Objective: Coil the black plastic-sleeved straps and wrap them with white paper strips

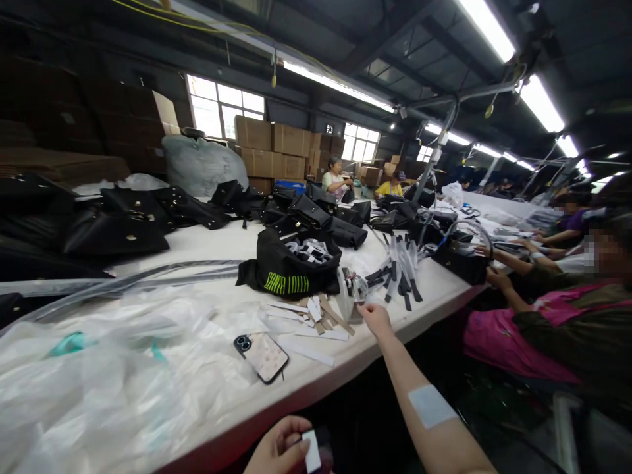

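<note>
My left hand (281,449), low in the view in front of the table edge, is closed on a small white rectangular piece (311,451). Something dark lies behind that piece, too blurred to name. My right hand (377,320) reaches out over the table, thumb and finger pinched together at the edge of a clear plastic bag (344,299) with small items in it. Whatever is between those fingertips is too small to make out. Left of this hand are loose white and brown strips (316,316). A black cloth bag (296,266) with green lettering stands behind them, holding pale wrapped pieces.
A phone (263,356) lies near the table's front edge. Plastic sheeting (99,388) covers the left side. Black handbags (118,224) are piled behind, and black-and-clear strips (402,270) lie to the right. A co-worker in a pink apron (518,336) sits at the right, handling a black bag (461,262).
</note>
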The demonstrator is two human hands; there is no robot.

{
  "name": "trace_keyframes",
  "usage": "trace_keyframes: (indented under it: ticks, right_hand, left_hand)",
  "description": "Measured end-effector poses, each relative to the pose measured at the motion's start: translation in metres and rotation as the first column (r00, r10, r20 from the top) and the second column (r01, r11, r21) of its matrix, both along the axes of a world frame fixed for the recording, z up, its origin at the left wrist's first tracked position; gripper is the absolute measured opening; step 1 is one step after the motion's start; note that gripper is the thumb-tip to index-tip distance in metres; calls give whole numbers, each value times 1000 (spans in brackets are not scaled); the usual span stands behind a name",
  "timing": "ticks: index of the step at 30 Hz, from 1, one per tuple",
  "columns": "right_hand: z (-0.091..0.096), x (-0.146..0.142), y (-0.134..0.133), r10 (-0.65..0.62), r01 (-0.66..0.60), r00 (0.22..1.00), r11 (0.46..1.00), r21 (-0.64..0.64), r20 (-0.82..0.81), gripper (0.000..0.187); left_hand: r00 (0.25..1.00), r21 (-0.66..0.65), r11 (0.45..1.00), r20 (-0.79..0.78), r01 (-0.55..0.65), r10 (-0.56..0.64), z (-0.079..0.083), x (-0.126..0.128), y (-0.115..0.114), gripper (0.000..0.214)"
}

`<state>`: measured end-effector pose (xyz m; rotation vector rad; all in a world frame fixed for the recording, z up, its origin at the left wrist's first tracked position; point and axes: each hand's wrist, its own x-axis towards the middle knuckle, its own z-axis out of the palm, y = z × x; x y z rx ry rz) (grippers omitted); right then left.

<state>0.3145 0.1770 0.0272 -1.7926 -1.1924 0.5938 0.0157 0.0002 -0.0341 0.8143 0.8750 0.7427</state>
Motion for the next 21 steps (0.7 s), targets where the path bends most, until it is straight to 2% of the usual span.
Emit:
trace_keyframes:
  ticks: [5, 7, 9, 12, 14, 17, 21]
  right_hand:
    - [-1, -20, -43, 83, -94, 988, 993, -75, -131, 23]
    - [5, -42, -65, 163, -181, 967, 980, -77, -193, 26]
    - [13, -68, -89, 297, -324, 903, 945, -41, -311, 30]
    - [27, -102, -127, 455, -498, 721, 865, 65, -523, 28]
    - [32, -118, -145, 477, -533, 645, 841, 96, -597, 25]
    - [31, -132, -158, 473, -554, 613, 829, 83, -632, 23]
    - [18, -143, -155, 418, -547, 659, 837, -17, -626, 27]
  left_hand:
    - [995, 40, 997, -75, -59, 62, 45, -1, 9, 55]
    - [990, 86, 991, -94, -102, 110, 60, -2, 16, 52]
    - [966, 196, 965, -157, -172, 204, 69, -2, 23, 50]
    - [914, 341, 909, -238, -238, 329, 72, -3, 30, 43]
    - [878, 417, 875, -286, -246, 383, 72, -4, 32, 39]
    - [852, 469, 849, -315, -243, 418, 71, -6, 31, 36]
    - [855, 458, 855, -316, -242, 412, 71, -9, 27, 36]
